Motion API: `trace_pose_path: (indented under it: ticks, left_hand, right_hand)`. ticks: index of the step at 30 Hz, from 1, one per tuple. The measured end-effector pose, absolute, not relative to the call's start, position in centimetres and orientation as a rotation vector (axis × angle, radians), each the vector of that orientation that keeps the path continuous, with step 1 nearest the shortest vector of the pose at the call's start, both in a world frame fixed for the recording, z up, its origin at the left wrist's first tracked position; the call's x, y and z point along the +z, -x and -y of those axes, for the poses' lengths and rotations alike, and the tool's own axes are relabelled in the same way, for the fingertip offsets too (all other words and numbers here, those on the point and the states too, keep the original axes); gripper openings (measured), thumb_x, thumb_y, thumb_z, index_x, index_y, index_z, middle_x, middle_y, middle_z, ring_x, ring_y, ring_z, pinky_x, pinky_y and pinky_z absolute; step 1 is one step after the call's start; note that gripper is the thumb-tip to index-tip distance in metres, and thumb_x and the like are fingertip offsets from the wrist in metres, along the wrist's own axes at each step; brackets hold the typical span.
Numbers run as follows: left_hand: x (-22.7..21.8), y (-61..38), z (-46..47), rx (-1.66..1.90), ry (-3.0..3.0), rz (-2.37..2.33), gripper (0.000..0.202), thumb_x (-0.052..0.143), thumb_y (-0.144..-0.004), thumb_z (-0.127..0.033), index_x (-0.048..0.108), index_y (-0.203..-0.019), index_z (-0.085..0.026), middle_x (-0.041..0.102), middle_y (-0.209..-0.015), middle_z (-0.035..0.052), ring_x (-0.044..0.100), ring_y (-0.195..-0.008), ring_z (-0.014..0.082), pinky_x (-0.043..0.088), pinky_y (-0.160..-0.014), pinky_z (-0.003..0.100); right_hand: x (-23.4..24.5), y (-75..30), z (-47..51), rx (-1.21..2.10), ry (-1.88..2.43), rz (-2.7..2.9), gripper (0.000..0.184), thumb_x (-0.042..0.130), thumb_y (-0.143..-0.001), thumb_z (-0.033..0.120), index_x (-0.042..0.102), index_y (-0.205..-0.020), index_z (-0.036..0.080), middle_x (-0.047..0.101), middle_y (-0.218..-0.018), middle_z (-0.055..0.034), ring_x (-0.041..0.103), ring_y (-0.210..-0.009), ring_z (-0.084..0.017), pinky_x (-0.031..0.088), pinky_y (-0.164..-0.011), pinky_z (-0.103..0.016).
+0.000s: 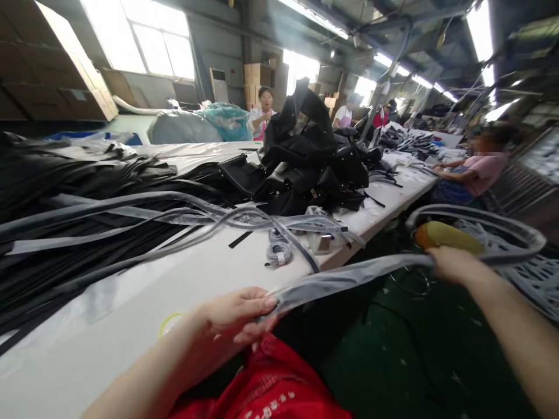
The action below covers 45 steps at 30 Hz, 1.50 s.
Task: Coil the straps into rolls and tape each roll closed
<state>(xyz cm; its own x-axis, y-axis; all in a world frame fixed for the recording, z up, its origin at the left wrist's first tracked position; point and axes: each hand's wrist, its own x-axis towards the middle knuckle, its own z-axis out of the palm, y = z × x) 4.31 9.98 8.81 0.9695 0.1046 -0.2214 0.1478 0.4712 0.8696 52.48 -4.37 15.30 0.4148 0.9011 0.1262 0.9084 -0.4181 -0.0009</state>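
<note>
Strip (349, 281): stretched between hands, just beside bench (122, 343) edge | left hand (240, 306): grip pinching strip | right hand (449, 265): grip wrapped round strip, off bench | black pile (301, 148), small coil (278, 254): on bench

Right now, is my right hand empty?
No, the right hand grips a plastic-covered strip that stretches across to the left hand.
</note>
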Motion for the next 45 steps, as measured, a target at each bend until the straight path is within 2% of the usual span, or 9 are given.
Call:
trace_pose_path:
  ticks: [5, 8, 11, 17, 23, 28, 32, 38, 45]
  left_hand:
    - [8.7, -7.9, -6.2, 0.054, -0.92, -0.157, 0.044, 0.057, -0.087, -0.053, 0.067, -0.086, -0.01, 0.059, -0.055, 0.002, 0.056, -0.043, 0.0119, 0.044, -0.044, 0.021]
    - [8.7, -10.7, -6.7, 0.452, -0.939, -0.251, 0.044, 0.057, -0.087, -0.053, 0.066, -0.106, -0.014, 0.072, -0.087, 0.0104, 0.069, -0.073, 0.019, 0.054, -0.066, 0.029]
    - [6.8, -11.9, -8.1, 0.817, -1.364, -0.639, 0.04, 0.051, -0.091, -0.048, 0.064, -0.113, -0.018, 0.068, -0.115, 0.0123, 0.063, -0.106, 0.0242, 0.047, -0.095, 0.039]
    - [3.8, -10.8, -5.8, 0.322, -2.081, -0.486, 0.052, 0.028, -0.098, -0.048, 0.069, -0.09, -0.017, 0.064, -0.076, 0.0065, 0.058, -0.075, 0.0189, 0.046, -0.08, 0.032]
    - [5.0, -12.9, -3.9, 0.325, -1.395, -0.516, 0.069, 0.022, -0.092, -0.068, 0.063, -0.078, -0.014, 0.04, -0.047, -0.005, 0.038, -0.042, 0.0099, 0.043, -0.053, 0.025]
    - [3.2, -12.3, -6.6, 0.825, -1.866, -0.785, 0.063, 0.021, -0.096, -0.059, 0.063, -0.107, -0.013, 0.059, -0.07, 0.0062, 0.057, -0.07, 0.0201, 0.048, -0.079, 0.037]
    - [2.1, -10.8, -5.9, 0.673, -2.155, -0.679, 0.065, 0.024, -0.093, -0.062, 0.067, -0.096, -0.014, 0.065, -0.086, 0.0145, 0.06, -0.084, 0.026, 0.046, -0.085, 0.043]
    - [6.7, -12.5, -3.6, 0.311, -1.414, -0.552, 0.073, 0.017, -0.093, -0.066, 0.067, -0.083, -0.014, 0.04, -0.046, -0.0037, 0.043, -0.042, 0.0122, 0.045, -0.052, 0.027]
    - [4.1, -10.7, -6.9, 0.905, -2.051, -0.833, 0.07, 0.027, -0.088, -0.07, 0.066, -0.097, -0.013, 0.065, -0.084, 0.0138, 0.062, -0.091, 0.0283, 0.044, -0.092, 0.044]
  right_hand:
    - [5.4, -36.8, 3.8, 0.73, 1.745, 1.987, 0.083, 0.071, -0.072, 0.05, 0.042, -0.141, 0.015, 0.047, -0.141, -0.0179, 0.044, -0.131, -0.03, 0.037, -0.109, -0.043]
    - [2.3, -27.0, 4.0, 1.41, 1.237, 1.514, 0.056, 0.043, -0.091, 0.063, 0.064, -0.106, 0.013, 0.069, -0.09, -0.012, 0.066, -0.08, -0.02, 0.053, -0.079, -0.035]
    - [2.1, -23.6, 4.6, 1.828, 0.946, 1.185, 0.053, 0.046, -0.091, 0.061, 0.064, -0.097, 0.012, 0.06, -0.059, -0.0013, 0.048, -0.042, -0.008, 0.042, -0.047, -0.022]
    - [5.2, -34.2, 1.6, 1.382, 1.313, 1.167, 0.038, 0.059, -0.085, 0.049, 0.063, -0.078, 0.012, 0.049, -0.043, 0.004, 0.037, -0.033, -0.007, 0.035, -0.041, -0.021]
    - [2.3, -30.5, 1.0, 1.08, 1.419, 1.575, 0.043, 0.069, -0.076, 0.044, 0.064, -0.108, 0.016, 0.067, -0.098, -0.0099, 0.063, -0.086, -0.02, 0.051, -0.082, -0.035]
    - [2.0, -23.9, 5.3, 1.889, 0.99, 1.379, 0.044, 0.046, -0.093, 0.052, 0.067, -0.09, 0.013, 0.061, -0.06, -0.0014, 0.052, -0.047, -0.01, 0.044, -0.048, -0.022]
    - [5.4, -30.7, 3.6, 1.555, 1.211, 1.316, 0.039, 0.051, -0.091, 0.047, 0.066, -0.084, 0.012, 0.052, -0.046, 0.0028, 0.042, -0.034, -0.008, 0.035, -0.039, -0.021]
    - [4.6, -31.1, -0.2, 0.878, 1.43, 1.652, 0.045, 0.068, -0.074, 0.032, 0.063, -0.117, 0.018, 0.064, -0.112, -0.0119, 0.059, -0.106, -0.028, 0.047, -0.095, -0.043]
    - [4.4, -24.7, 4.9, 1.826, 0.914, 1.563, 0.044, 0.043, -0.096, 0.048, 0.07, -0.095, 0.013, 0.049, -0.049, 0.0035, 0.043, -0.04, -0.009, 0.039, -0.044, -0.022]
